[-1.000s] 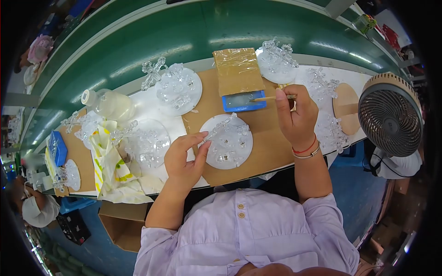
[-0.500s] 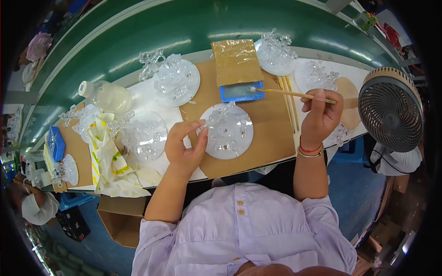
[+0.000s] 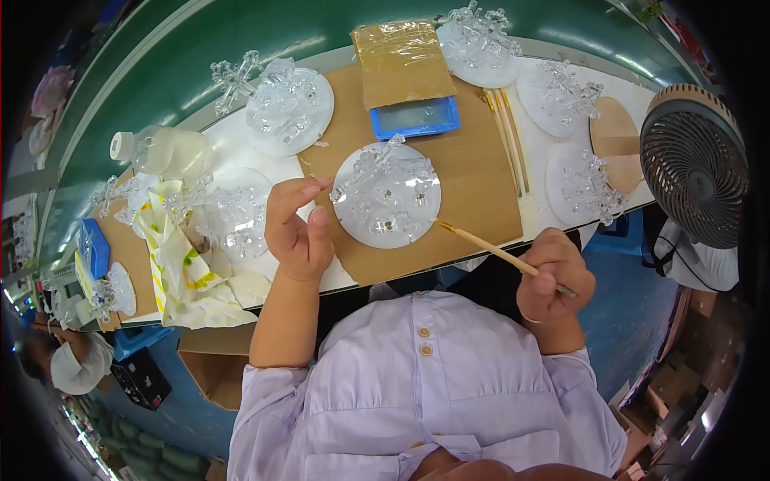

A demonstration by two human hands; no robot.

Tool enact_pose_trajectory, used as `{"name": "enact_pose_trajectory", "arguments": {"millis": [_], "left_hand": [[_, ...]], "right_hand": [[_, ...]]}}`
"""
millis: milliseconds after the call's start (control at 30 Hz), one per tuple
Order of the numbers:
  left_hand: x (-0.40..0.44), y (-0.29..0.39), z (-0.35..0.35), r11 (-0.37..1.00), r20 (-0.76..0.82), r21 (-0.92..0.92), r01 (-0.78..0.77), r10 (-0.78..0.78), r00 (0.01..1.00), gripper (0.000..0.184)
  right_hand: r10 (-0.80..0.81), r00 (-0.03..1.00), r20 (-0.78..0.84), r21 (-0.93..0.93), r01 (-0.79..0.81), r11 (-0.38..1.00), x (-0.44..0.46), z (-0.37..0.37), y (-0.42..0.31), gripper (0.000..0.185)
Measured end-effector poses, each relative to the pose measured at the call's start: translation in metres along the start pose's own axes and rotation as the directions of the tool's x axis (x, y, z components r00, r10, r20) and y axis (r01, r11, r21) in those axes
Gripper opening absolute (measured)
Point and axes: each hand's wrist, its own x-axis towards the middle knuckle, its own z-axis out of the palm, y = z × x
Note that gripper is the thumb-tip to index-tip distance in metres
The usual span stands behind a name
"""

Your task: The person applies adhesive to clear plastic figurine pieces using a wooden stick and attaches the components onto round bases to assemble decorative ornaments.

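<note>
A thin wooden paintbrush (image 3: 496, 252) is held in my right hand (image 3: 555, 276), its bristle tip pointing left at the lower right rim of a white disc. That round white disc (image 3: 387, 228) lies on brown cardboard (image 3: 473, 200) and carries clear plastic pieces (image 3: 393, 172). My left hand (image 3: 300, 228) is beside the disc's left edge, thumb and fingers apart, with nothing visible between them. Behind the disc stands a shallow blue tray (image 3: 415, 119), partly covered by a cardboard flap (image 3: 403, 68).
More discs with clear pieces stand around, including one at back left (image 3: 290, 112) and one at right (image 3: 573, 184). Several spare brushes (image 3: 507, 140) lie right of the tray. A fan (image 3: 695, 164), a clear bottle (image 3: 164, 152) and a patterned cloth (image 3: 180, 264) flank the work area.
My right hand has brought the brush from the blue tray down toward me, its tip now by the disc's rim. My left hand has moved slightly away from the disc and opened.
</note>
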Motion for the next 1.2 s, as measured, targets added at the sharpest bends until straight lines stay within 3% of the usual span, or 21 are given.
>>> {"name": "enact_pose_trajectory", "arguments": {"millis": [67, 100, 200, 633, 700, 1000, 1133, 1200], "left_hand": [[0.0, 0.0, 0.0, 1.0, 0.0, 0.004, 0.019, -0.019, 1.0, 0.019], [0.0, 0.0, 0.0, 1.0, 0.002, 0.003, 0.021, -0.021, 1.0, 0.019], [0.001, 0.001, 0.0, 1.0, 0.001, 0.016, 0.026, -0.026, 1.0, 0.02], [0.008, 0.003, -0.001, 0.991, 0.065, 0.12, -0.061, 0.054, 0.996, 0.031], [0.008, 0.003, -0.001, 0.991, 0.063, 0.121, -0.055, 0.047, 0.997, 0.031], [0.011, 0.003, 0.0, 0.984, 0.053, 0.154, -0.087, 0.08, 0.995, 0.034], [0.011, 0.005, -0.001, 0.99, 0.053, 0.123, -0.069, 0.063, 0.997, 0.034], [0.012, 0.005, -0.002, 0.992, 0.07, 0.11, -0.068, 0.06, 0.996, 0.034]], "right_hand": [[-0.013, 0.996, 0.084, -0.048, 0.017, 0.999, -0.001, 0.003, 0.002, 0.034], [-0.04, 0.991, 0.124, -0.019, 0.043, 0.999, 0.001, 0.001, 0.005, 0.018], [-0.089, 0.981, 0.174, -0.061, 0.101, 0.993, 0.002, 0.005, 0.01, 0.014], [-0.148, 0.934, 0.326, -0.098, 0.189, 0.977, 0.006, 0.025, 0.019, 0.015], [-0.216, 0.889, 0.403, -0.137, 0.292, 0.947, 0.01, 0.029, 0.019, 0.02], [-0.428, 0.77, 0.473, -0.211, 0.571, 0.793, 0.031, 0.057, 0.016, 0.021], [-0.422, 0.742, 0.52, -0.198, 0.586, 0.786, 0.04, 0.056, 0.013, 0.021], [-0.348, 0.744, 0.571, -0.163, 0.518, 0.84, 0.043, 0.051, 0.012, 0.02]]}}
